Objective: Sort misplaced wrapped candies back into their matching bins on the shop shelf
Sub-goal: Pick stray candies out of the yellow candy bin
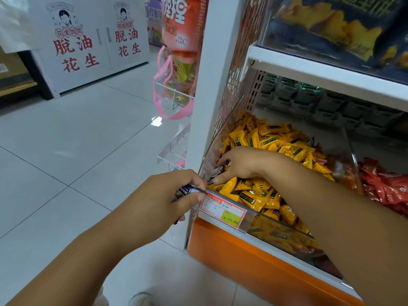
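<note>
The left hand's (172, 195) grip is closed, thumb and curled fingers pinching a few small dark purple foil-wrapped candies (187, 191) just outside the front left corner of the clear plastic bin (276, 219), by its red-and-white price label (223, 208). The right hand (242, 164) reaches over the front wall into that same corner, fingers above and thumb below a little cluster of dark-wrapped stray candies (217, 171) lying among the yellow wrapped candies (276, 142). Its fingertips are partly hidden by the wrappers, so I cannot tell whether this grip has closed on a stray or only brackets it. To do the step well, the right hand should pinch one dark wrapper by its body rather than rake, so no yellow pieces come up with it, then lift straight over the wall and pass it to the left hand's bundle. The tight corner is the main hindrance: the bin's slanted clear side panel (212, 146) crowds the fingers, and loose yellow pieces may slide over the strays. A clear divider (351, 151) separates the yellow heap from red wrapped candies (386, 188) to the right. Beside the white shelf upright (198, 107) hangs a transparent bag with pink straps (174, 80), near the left forearm's path. The matching bin for the purple candies is not in view.
</note>
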Demonstrator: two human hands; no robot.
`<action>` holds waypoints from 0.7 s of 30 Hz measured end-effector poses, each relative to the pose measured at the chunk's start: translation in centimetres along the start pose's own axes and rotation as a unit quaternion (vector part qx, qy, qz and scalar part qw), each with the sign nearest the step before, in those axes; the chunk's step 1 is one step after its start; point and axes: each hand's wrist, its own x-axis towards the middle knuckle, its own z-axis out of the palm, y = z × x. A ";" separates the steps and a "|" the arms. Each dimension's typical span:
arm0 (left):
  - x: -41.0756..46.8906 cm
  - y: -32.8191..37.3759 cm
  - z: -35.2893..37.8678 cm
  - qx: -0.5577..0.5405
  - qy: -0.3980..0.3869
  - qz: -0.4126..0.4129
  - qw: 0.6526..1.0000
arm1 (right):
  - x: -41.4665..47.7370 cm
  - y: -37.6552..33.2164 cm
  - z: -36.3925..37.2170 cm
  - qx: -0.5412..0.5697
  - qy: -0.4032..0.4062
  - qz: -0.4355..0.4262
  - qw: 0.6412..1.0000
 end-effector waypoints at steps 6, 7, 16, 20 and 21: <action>0.2 0.1 -0.2 0.007 0.001 0.001 1.000 | -0.3 0.6 1.1 0.001 0.069 -0.009 0.998; 0.2 0.0 -0.2 0.006 0.001 0.002 1.000 | -0.4 0.6 1.3 -0.002 0.080 -0.006 0.997; 0.0 0.0 0.0 0.016 0.008 0.007 1.000 | -1.2 1.2 2.1 0.075 0.120 -0.005 0.990; 0.2 0.0 0.0 0.026 0.021 0.015 0.999 | -3.1 1.0 2.1 0.043 0.242 -0.017 0.969; 0.2 0.1 0.0 0.026 0.026 0.019 0.999 | -3.9 0.9 1.7 0.034 0.276 -0.023 0.960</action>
